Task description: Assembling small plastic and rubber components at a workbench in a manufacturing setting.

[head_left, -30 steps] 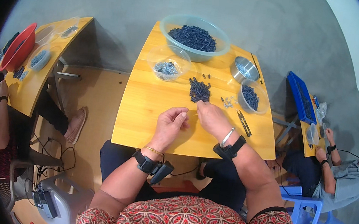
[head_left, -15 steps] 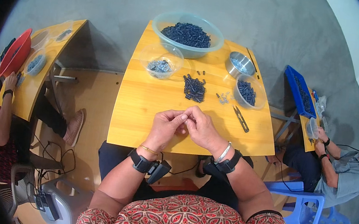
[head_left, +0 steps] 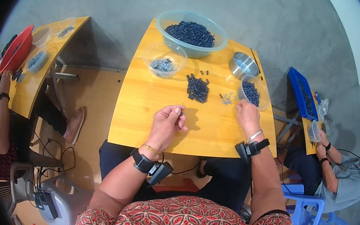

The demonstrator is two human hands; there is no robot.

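Observation:
My left hand [head_left: 166, 122] is raised over the near middle of the yellow table, thumb and forefinger pinching a small dark tube-like piece [head_left: 181, 113]. To the right, my right hand [head_left: 248, 115] is low, with curled fingers by the near side of a clear bowl of dark pieces [head_left: 250, 92]. What those fingertips hold, if anything, is hidden, and the thread snips seen there earlier are covered by the hand. Between my hands and the far bowls lies a pile of dark short tubes [head_left: 197, 89]. Several small pale metal-like pieces [head_left: 227, 99] are scattered beside it.
A large pale-blue basin [head_left: 221, 41] of dark tubes stands at the back. A clear bowl [head_left: 180, 64] is left of the pile; a steel bowl [head_left: 237, 70] is at the back right. People work at tables on both sides, near a red basin [head_left: 17, 51] and blue tray [head_left: 301, 92].
My hands were together over the near table. The right has moved away to the right and forward, covering the snips' spot; the left stays nearby with the small dark piece now visible.

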